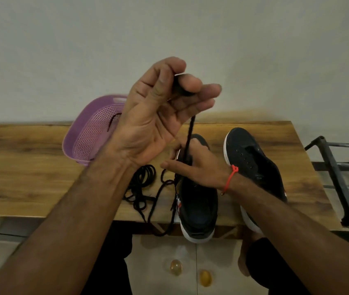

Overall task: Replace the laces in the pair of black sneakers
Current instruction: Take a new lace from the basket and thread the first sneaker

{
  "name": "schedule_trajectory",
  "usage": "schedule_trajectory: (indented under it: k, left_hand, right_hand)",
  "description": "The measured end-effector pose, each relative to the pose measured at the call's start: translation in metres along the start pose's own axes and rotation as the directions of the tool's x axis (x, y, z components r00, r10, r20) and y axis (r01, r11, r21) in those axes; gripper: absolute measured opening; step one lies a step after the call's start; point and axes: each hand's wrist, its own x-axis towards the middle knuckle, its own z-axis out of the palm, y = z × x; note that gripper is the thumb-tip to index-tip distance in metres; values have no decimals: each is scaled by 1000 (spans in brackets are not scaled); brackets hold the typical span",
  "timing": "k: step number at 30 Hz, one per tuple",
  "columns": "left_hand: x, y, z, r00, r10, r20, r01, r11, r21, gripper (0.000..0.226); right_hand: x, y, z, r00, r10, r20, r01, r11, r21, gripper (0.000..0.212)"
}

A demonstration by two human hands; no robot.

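Two black sneakers with white soles stand on the wooden table (31, 150). The left sneaker (197, 209) overhangs the near edge; the right sneaker (254, 165) has bare eyelets. My left hand (158, 111) is raised above the table and pinches a black lace (190, 133) between thumb and fingers; the lace runs taut down into the left sneaker. My right hand (195, 165), with a red thread at the wrist, rests on the front of that sneaker and holds it. The lace's other end (160, 201) trails over the table edge.
A purple plastic basket (88, 135) stands at the back left with a dark lace inside. A loose bundle of black laces (141, 184) lies in front of it. A black metal frame (337, 179) stands right of the table. A wall rises behind.
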Motion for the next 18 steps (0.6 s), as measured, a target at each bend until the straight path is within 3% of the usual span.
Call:
schedule_trajectory:
  k: [1,2,6,8,9,11,13,15,18]
  left_hand:
    - [1,-1,4,1000,-1,4,1,1000,-20,31]
    - [2,0,6,1000,10,-11,-11,999,-31,30]
    - [9,23,-5,975,168,-147,-170,985,0,26]
    - [11,37,-17,926,235,-295,-232,972,45,39]
    - [11,41,-21,891,249,-379,-233,968,88,41]
    - [11,40,-31,825,254,-504,-177,964,196,36]
    - [9,26,-41,795,246,-555,-40,934,356,27]
    - [4,6,-48,817,220,-533,147,814,562,19]
    - [-8,-25,-47,876,117,-467,315,596,739,17]
  right_hand:
    - [1,-4,3,999,-32,-3,32,999,-19,13]
    - [4,-5,5,999,-39,-9,38,998,-53,7]
    - [9,8,-8,990,106,-93,-131,935,-328,48]
    - [7,14,-22,972,158,-174,-218,885,-412,55]
    - [6,13,-29,963,173,-208,-241,898,-367,51]
    - [4,7,-39,935,239,-261,-256,966,-33,34]
    - [5,-1,-45,926,261,-273,-166,931,325,16]
    - [5,-3,-48,950,201,-240,-121,943,311,38]
    - [3,1,-52,932,280,-230,-261,959,110,73]
